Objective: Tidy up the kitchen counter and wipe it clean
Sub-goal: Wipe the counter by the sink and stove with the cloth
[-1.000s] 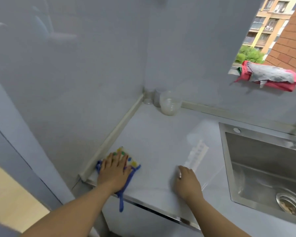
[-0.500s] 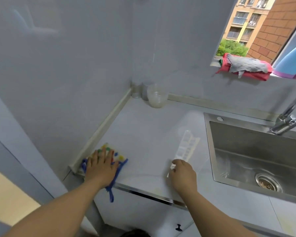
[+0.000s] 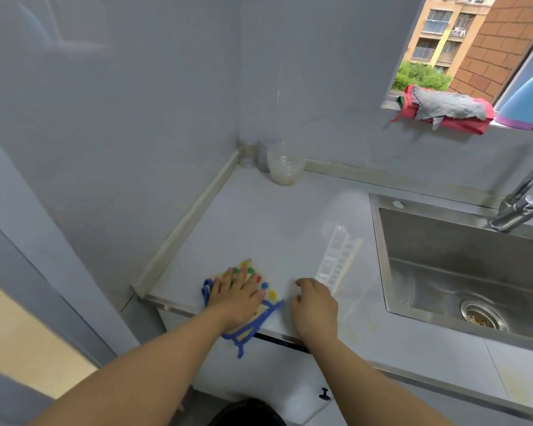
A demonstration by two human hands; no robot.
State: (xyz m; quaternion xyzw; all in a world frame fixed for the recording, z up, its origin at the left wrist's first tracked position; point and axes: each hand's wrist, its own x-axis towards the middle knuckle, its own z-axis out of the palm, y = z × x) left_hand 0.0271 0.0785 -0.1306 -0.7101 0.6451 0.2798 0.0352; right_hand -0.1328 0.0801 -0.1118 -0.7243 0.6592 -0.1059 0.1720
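My left hand (image 3: pixel 236 295) lies flat, fingers straight, pressing a cloth (image 3: pixel 266 305) with coloured dots and a blue border onto the pale grey counter (image 3: pixel 259 229) near its front edge. Part of the cloth hangs over the edge. My right hand (image 3: pixel 314 307) rests on the counter just right of the cloth, fingers loosely curled, holding nothing that I can see. A clear plastic cup (image 3: pixel 285 162) with milky residue stands in the back corner, beside two smaller clear containers (image 3: pixel 253 155).
A steel sink (image 3: pixel 462 272) with a drain strainer (image 3: pixel 482 318) and a tap (image 3: pixel 520 204) fills the right side. Red and grey rags (image 3: pixel 443 110) and a blue bottle (image 3: pixel 526 103) sit on the window sill. Walls close the left and back.
My left hand has slid the cloth to the right along the front edge, closer to my right hand. The right hand has stayed about where it was.
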